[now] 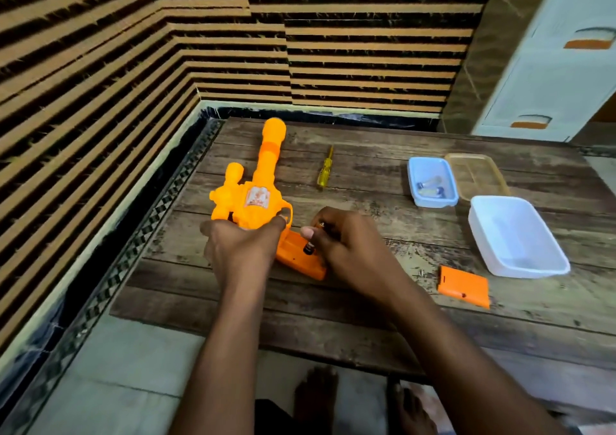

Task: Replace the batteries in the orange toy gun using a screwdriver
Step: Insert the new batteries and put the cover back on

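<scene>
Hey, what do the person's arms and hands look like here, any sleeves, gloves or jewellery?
Both forearms are bare up to the frame's bottom edge, no sleeves showing. The left hand and right hand wear no gloves, and no rings, watch or bracelets are visible.

no readable text, sticker [257, 196] on orange toy gun [256, 197] too blurred to read

A home room — striped wallpaper [133, 51], plastic drawer cabinet [560, 67], bare feet [316, 398].

Toy gun [256, 197] was smooth orange plastic w/ paper sticker [257, 196]. Table [366, 301] was worn, rough wood. Tubs [518, 234] glossy white plastic; screwdriver [324, 173] handle clear yellow plastic.
</scene>
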`<state>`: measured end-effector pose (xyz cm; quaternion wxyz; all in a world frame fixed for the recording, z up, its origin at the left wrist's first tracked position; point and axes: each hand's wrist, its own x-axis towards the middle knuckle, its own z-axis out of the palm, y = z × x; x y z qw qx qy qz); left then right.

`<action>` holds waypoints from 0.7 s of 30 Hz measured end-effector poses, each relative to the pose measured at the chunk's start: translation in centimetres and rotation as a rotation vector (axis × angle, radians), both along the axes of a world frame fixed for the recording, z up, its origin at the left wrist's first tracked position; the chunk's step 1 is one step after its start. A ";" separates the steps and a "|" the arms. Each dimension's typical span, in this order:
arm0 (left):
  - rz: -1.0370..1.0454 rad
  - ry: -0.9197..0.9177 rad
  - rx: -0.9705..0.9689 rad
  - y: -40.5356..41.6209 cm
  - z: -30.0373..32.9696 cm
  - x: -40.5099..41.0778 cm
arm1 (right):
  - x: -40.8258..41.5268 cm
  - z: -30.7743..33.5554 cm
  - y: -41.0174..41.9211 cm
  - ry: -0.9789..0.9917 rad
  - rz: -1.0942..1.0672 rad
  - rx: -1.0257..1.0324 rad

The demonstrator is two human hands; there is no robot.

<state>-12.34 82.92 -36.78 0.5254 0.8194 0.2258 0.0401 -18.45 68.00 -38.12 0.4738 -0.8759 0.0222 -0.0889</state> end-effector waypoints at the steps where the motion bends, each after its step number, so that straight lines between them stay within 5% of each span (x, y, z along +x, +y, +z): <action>1: -0.010 0.000 -0.001 0.1 -0.1 0.1 | 0.0 0.0 0.0 -0.001 0.012 -0.021; 21: -0.022 -0.012 -0.361 -1.6 0.1 -0.6 | -1.1 2.5 -1.3 -0.386 -0.066 -0.229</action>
